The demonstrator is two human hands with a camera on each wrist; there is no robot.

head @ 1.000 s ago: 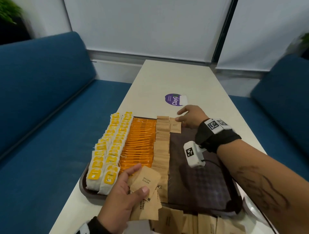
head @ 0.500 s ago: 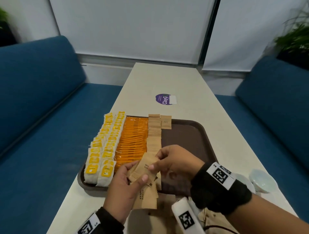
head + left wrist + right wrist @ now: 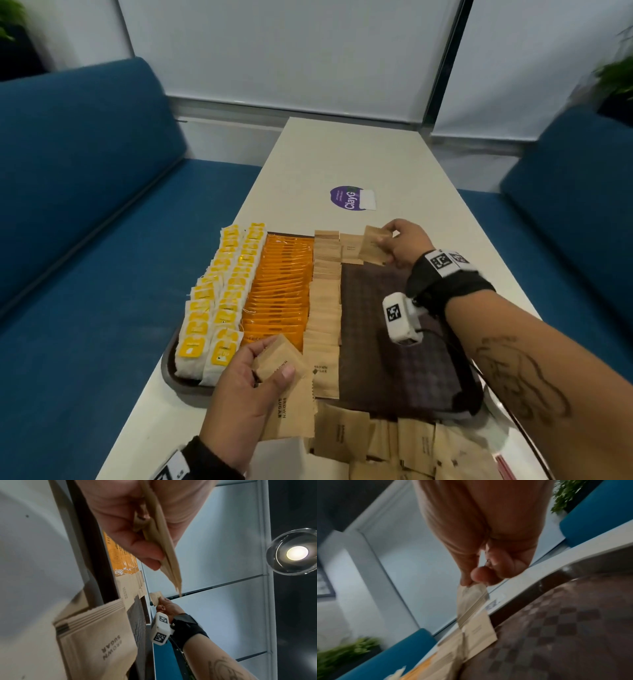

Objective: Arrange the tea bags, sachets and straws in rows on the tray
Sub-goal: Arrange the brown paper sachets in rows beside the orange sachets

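A dark brown tray (image 3: 404, 346) lies on the white table. On it run two rows of yellow-tagged tea bags (image 3: 219, 301), a row of orange sachets (image 3: 281, 291) and a row of brown sugar sachets (image 3: 325, 298). My right hand (image 3: 394, 245) pinches one brown sugar sachet (image 3: 373, 245) (image 3: 471, 601) just above the tray's far edge, next to a sachet lying there (image 3: 351, 248). My left hand (image 3: 260, 370) grips a small stack of brown sugar sachets (image 3: 284, 387) (image 3: 164, 555) over the tray's near left corner.
A loose pile of brown sugar sachets (image 3: 411, 445) lies on the table in front of the tray. A purple round sticker (image 3: 347, 198) sits farther along the table. Blue sofas (image 3: 85, 212) flank both sides. The tray's right half (image 3: 394, 308) is bare.
My right hand took one sachet from the stack in my left hand and carried it out to the tray's far edge. The left hand stayed near the tray's front.
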